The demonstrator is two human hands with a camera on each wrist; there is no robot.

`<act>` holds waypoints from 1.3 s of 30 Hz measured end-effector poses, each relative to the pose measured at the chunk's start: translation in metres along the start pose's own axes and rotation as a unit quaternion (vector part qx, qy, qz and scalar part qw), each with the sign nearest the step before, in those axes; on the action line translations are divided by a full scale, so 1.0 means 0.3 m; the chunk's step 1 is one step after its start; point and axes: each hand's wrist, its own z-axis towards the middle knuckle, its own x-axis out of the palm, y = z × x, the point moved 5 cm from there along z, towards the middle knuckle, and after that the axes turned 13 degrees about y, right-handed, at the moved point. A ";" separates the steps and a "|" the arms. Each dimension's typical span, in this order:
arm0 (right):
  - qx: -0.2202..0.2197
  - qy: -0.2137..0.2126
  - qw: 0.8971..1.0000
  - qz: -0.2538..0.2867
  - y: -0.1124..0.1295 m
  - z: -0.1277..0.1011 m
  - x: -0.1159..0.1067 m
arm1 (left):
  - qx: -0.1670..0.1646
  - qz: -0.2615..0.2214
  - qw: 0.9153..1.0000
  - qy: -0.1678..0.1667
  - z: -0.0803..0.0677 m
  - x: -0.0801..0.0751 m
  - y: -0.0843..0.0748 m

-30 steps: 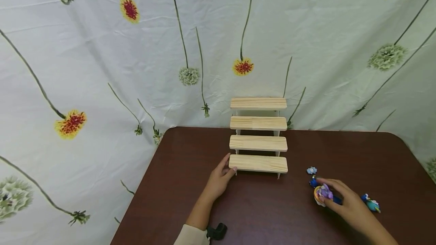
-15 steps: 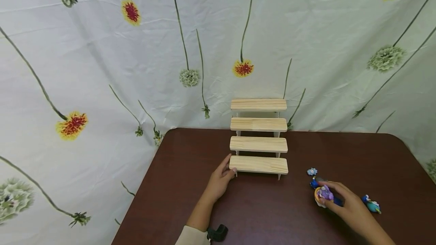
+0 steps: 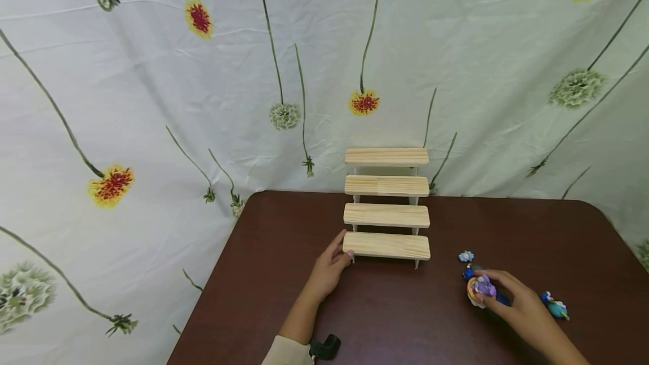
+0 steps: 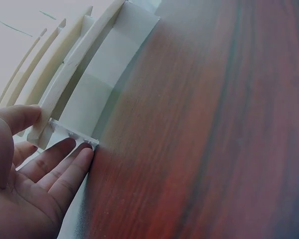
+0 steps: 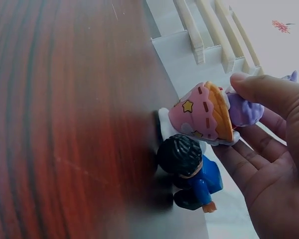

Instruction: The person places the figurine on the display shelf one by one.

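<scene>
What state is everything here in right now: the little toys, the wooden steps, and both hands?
Steps: upright, all four shelves bare.
Left hand: touching the bottom shelf's end.
Right hand: pinching the pink toy.
Pink toy: held.
Blue doll: lying on the table.
Teal toy: lying loose.

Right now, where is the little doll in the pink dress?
In the head view the doll in the pink dress is at the table's right side, pinched in the right hand, just beside the blue figure.

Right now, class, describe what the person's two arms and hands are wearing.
The left hand is bare, with a cream sleeve cuff low on the forearm and a small black strap-like device beside it. The right hand and visible forearm are bare: no sleeve, rings or gloves show.
</scene>
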 end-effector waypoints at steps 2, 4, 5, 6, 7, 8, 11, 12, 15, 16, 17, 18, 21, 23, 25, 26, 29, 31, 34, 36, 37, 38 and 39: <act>-0.003 -0.010 1.000 -0.002 0.003 0.003 -0.002 | -0.001 0.000 1.000 0.000 -0.001 0.000 0.000; -0.003 -0.012 1.000 0.008 0.007 0.007 -0.002 | -0.002 -0.002 1.000 0.000 -0.002 0.001 -0.001; -0.003 -0.013 1.000 0.016 0.008 0.010 -0.002 | -0.002 -0.002 1.000 0.000 -0.003 0.001 -0.002; -0.004 -0.014 1.000 0.021 0.010 0.012 -0.003 | -0.002 -0.002 1.000 -0.001 -0.004 0.001 -0.003; -0.005 -0.013 1.000 0.028 0.012 0.015 -0.004 | -0.001 -0.004 1.000 -0.001 -0.005 0.001 -0.005; -0.008 -0.012 0.999 0.037 0.014 0.019 -0.005 | 0.000 -0.006 1.000 -0.001 -0.006 0.002 -0.006; -0.022 -0.014 0.998 0.059 0.019 0.024 -0.007 | 0.001 -0.008 1.000 -0.003 -0.007 0.002 -0.008; -0.027 -0.016 0.998 0.063 0.021 0.025 -0.008 | 0.001 -0.008 1.000 -0.003 -0.007 0.002 -0.008; -0.038 -0.017 0.996 0.073 0.023 0.027 -0.009 | 0.000 -0.002 1.000 -0.003 -0.004 0.001 -0.002; -0.040 -0.017 0.996 0.076 0.024 0.029 -0.009 | -0.001 -0.001 1.000 -0.003 -0.003 0.001 0.000; -0.046 -0.017 0.996 0.078 0.027 0.031 -0.008 | -0.001 -0.001 1.000 -0.003 -0.003 0.000 0.003; -0.050 -0.016 0.995 0.080 0.030 0.033 -0.007 | -0.001 -0.001 1.000 -0.003 -0.002 0.000 0.004; -0.050 -0.014 0.995 0.083 0.038 0.041 -0.006 | -0.001 -0.005 1.000 -0.003 -0.003 0.000 0.003; -0.044 -0.014 0.995 0.083 0.042 0.047 -0.005 | -0.001 -0.007 1.000 -0.002 -0.003 0.000 0.001; -0.036 -0.015 0.996 0.082 0.042 0.052 -0.006 | 0.000 -0.006 1.000 -0.001 -0.003 0.000 -0.001; -0.036 -0.015 0.996 0.080 0.043 0.054 -0.006 | 0.000 -0.004 1.000 -0.001 -0.004 -0.001 -0.001; -0.043 -0.019 0.996 0.076 0.047 0.062 -0.005 | -0.001 -0.002 1.000 0.001 -0.003 -0.001 -0.002; -0.052 -0.023 0.996 0.072 0.051 0.068 -0.004 | 0.000 -0.002 1.000 0.001 -0.003 -0.001 -0.003; -0.063 -0.029 0.995 0.070 0.059 0.076 -0.004 | 0.002 -0.001 1.000 0.002 -0.001 -0.002 -0.002; -0.070 -0.034 0.995 0.067 0.064 0.081 -0.004 | -0.001 -0.001 1.000 0.001 -0.001 -0.003 -0.002; -0.073 -0.036 0.994 0.068 0.067 0.084 -0.005 | 0.001 0.000 1.000 0.002 -0.001 -0.004 -0.001; -0.076 -0.038 0.994 0.070 0.069 0.087 -0.005 | 0.001 -0.001 1.000 0.002 -0.002 -0.004 0.000; -0.080 -0.040 0.993 0.070 0.071 0.090 -0.006 | 0.000 -0.002 1.000 0.001 -0.002 -0.004 0.001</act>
